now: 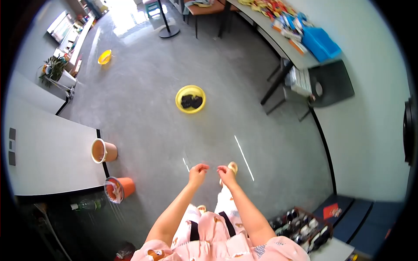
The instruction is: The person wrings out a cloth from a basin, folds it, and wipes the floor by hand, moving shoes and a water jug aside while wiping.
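Observation:
My left hand (198,174) and my right hand (226,175) are held out in front of my body, a small gap between them. The fingers of both are curled in and pressed together, pointing toward each other. Whether anything thin lies in either hand, I cannot tell. Farther ahead on the floor stands a yellow basin (178,101) with a crumpled black thing (191,101) in it. It is out of reach of both hands. Below the right hand shows a light-coloured shoe (233,167).
An orange bin (127,187) and a peach bin (112,152) stand at left. Another yellow basin (104,57) lies farther off. At right are a table with a blue bin (321,45) and a black chair (333,85). A rack of shoes (300,226) is at lower right.

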`<control>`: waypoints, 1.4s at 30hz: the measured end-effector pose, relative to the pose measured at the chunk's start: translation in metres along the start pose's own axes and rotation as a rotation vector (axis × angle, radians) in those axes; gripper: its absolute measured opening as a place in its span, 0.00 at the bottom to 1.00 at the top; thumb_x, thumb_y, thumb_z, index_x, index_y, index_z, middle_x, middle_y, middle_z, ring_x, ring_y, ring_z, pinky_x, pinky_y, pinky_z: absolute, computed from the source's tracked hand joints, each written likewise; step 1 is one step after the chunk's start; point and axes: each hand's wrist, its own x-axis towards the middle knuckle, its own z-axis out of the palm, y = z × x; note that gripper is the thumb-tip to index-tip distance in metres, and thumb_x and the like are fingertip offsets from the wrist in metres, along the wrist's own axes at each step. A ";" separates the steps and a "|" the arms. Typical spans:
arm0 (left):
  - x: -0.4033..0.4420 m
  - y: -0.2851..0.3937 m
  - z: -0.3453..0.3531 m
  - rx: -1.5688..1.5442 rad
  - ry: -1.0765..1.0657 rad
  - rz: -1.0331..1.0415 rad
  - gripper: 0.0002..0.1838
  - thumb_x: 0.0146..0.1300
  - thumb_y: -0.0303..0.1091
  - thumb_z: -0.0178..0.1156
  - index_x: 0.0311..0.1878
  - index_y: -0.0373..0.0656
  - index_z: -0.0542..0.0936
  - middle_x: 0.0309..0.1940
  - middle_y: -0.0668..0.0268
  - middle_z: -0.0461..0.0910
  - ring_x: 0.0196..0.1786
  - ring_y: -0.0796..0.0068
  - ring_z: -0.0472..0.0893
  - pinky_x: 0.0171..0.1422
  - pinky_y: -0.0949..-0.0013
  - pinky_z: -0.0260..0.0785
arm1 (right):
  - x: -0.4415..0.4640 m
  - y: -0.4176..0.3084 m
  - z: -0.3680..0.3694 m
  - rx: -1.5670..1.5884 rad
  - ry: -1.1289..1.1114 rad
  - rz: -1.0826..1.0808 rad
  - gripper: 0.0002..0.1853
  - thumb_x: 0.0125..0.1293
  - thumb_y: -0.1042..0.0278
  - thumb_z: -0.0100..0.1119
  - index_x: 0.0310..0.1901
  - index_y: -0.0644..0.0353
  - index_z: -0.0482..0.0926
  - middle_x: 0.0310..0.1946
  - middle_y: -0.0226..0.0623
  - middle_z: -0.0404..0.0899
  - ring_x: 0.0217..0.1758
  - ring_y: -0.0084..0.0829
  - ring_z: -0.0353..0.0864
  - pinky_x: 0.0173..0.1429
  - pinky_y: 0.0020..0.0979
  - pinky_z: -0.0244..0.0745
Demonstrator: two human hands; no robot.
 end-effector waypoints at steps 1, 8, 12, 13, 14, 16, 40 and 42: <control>0.033 0.009 0.000 -0.003 0.011 -0.011 0.17 0.55 0.18 0.46 0.41 0.38 0.83 0.33 0.64 0.84 0.36 0.77 0.81 0.40 0.73 0.72 | 0.034 -0.009 -0.003 -0.080 -0.012 -0.011 0.12 0.62 0.74 0.52 0.46 0.65 0.80 0.35 0.36 0.84 0.39 0.23 0.81 0.45 0.25 0.75; 0.207 0.007 -0.039 0.033 0.043 -0.156 0.13 0.59 0.22 0.49 0.41 0.38 0.83 0.33 0.66 0.83 0.35 0.79 0.80 0.41 0.75 0.71 | 0.215 -0.062 0.020 -0.201 -0.058 0.031 0.12 0.59 0.67 0.55 0.42 0.60 0.82 0.34 0.41 0.85 0.37 0.33 0.84 0.43 0.32 0.76; 0.327 -0.009 -0.079 0.183 0.001 -0.145 0.14 0.58 0.22 0.50 0.42 0.41 0.83 0.34 0.64 0.83 0.36 0.76 0.81 0.43 0.72 0.72 | 0.320 -0.066 0.066 -0.068 -0.080 0.069 0.12 0.60 0.69 0.54 0.42 0.62 0.82 0.34 0.38 0.85 0.36 0.28 0.83 0.42 0.30 0.76; 0.366 -0.019 -0.091 0.250 -0.004 -0.109 0.14 0.57 0.22 0.51 0.42 0.41 0.83 0.35 0.63 0.83 0.37 0.73 0.81 0.44 0.71 0.72 | 0.351 -0.060 0.081 -0.027 -0.082 0.062 0.12 0.61 0.70 0.54 0.43 0.62 0.82 0.34 0.37 0.85 0.36 0.26 0.83 0.42 0.29 0.76; 0.420 -0.031 -0.101 0.319 -0.009 -0.049 0.14 0.56 0.21 0.51 0.42 0.42 0.83 0.36 0.62 0.83 0.38 0.71 0.81 0.44 0.69 0.73 | 0.397 -0.055 0.097 0.081 -0.064 0.053 0.11 0.61 0.70 0.53 0.43 0.63 0.81 0.33 0.36 0.84 0.35 0.25 0.82 0.41 0.28 0.76; 0.481 -0.075 -0.117 0.454 -0.035 -0.010 0.15 0.54 0.21 0.52 0.42 0.43 0.83 0.38 0.59 0.82 0.41 0.66 0.81 0.46 0.66 0.73 | 0.437 -0.039 0.126 0.292 -0.048 0.115 0.11 0.62 0.72 0.52 0.43 0.65 0.81 0.33 0.35 0.84 0.34 0.23 0.81 0.40 0.26 0.76; 0.777 -0.316 -0.099 0.102 0.197 -0.028 0.08 0.57 0.31 0.64 0.35 0.36 0.78 0.27 0.62 0.80 0.32 0.75 0.76 0.40 0.69 0.70 | 0.754 0.110 0.331 1.558 -0.082 0.615 0.33 0.61 0.31 0.46 0.57 0.47 0.73 0.53 0.30 0.76 0.55 0.34 0.75 0.57 0.42 0.72; 0.752 -0.315 -0.100 0.089 0.164 0.008 0.10 0.53 0.32 0.66 0.28 0.37 0.75 0.23 0.66 0.74 0.30 0.76 0.73 0.39 0.72 0.67 | 0.761 0.138 0.331 1.606 -0.334 0.540 0.33 0.61 0.30 0.46 0.53 0.52 0.74 0.46 0.36 0.78 0.49 0.35 0.78 0.56 0.40 0.73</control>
